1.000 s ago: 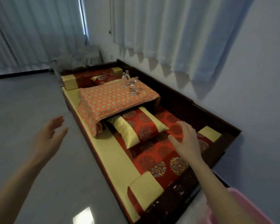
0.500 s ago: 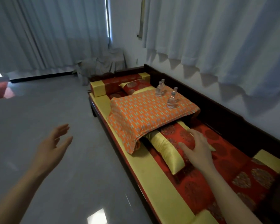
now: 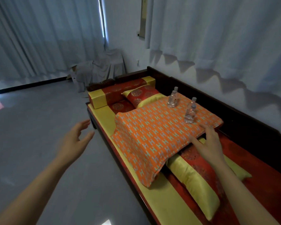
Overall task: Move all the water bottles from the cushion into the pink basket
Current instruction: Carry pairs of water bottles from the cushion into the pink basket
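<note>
Head: clear bottles (image 3: 190, 114), patterned cushion (image 3: 150, 129)

Repeated H letters pattern orange cushion (image 3: 152, 127); nothing else legible.

Both hands (image 3: 75, 140) (image 3: 208, 146) outstretched, fingers (image 3: 85, 123) relaxed.

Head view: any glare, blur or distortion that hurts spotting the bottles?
Head view: dim bluish light, so the clear water bottles are low-contrast on the orange cushion, yet fairly sharp. Head view: wide-angle bowing toward the edges; a small glare patch on the floor at the bottom edge.
</note>
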A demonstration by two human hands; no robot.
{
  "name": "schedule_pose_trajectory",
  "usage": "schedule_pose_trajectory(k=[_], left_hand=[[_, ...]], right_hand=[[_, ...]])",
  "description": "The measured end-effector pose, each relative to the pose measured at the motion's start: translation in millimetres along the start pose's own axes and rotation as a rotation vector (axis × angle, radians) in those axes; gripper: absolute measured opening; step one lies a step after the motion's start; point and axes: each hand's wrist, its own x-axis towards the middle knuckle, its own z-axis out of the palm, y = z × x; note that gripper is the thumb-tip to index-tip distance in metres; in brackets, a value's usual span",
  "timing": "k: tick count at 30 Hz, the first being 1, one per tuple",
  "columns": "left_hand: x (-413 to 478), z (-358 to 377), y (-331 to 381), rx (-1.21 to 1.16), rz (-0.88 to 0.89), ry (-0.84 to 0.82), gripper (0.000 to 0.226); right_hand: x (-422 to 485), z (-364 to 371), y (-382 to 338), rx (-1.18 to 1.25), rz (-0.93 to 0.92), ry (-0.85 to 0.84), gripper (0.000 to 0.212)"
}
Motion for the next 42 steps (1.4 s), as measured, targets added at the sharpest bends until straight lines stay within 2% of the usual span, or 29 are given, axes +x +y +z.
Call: schedule_pose_trajectory(k=[9,14,18,21,26,28,31,35,39,42], left_hand=[[178.5,48.6,-56.0,-0.085,0.032,-0.116,0.044],[302.5,89.1,-78.5,-0.136,0.145,-0.287,0.043],[386.5,127.6,-89.5,-0.138,0.233,-0.452,0.045],[422.8,157.9,-91.0,-0.166,0.232,-0.521,0.045],[490.4,249.8,-71.0,-0.231,0.312,-0.785,0.052],[500.8,276.3,-62.8,-0.247,0.353,-0.797,0.053],[521.5,340.4,-41.8,-0.297,0.372,-0.821,0.053],[552.7,434.9,-25.8,-0.347,0.358,-0.933,0.062],[568.9,498.1,-25.1,-0.348,0.337,-0.981,0.078],[574.9,533.9,-22.2,-0.354,0.325,-1.017,0.079]], right_hand=[[107.4,92.8,-14.1,-0.047,0.128,0.023,0.059],[152.5,145.4,-18.9,-0.084,0.288,0.141,0.065],[176.6,181.4,-19.4,-0.090,0.457,0.230,0.060],[184.6,198.7,-15.5,-0.033,0.578,0.232,0.065],[227.4,208.2,14.7,0.029,0.731,0.299,0.084],[242.1,209.2,26.9,0.025,0.744,0.309,0.091],[280.1,214.2,54.7,0.028,0.747,0.389,0.089],[331.4,224.7,108.0,-0.003,0.818,0.447,0.091],[355.0,238.5,152.8,-0.001,0.891,0.426,0.104],[368.1,244.7,180.4,-0.016,0.936,0.398,0.108]])
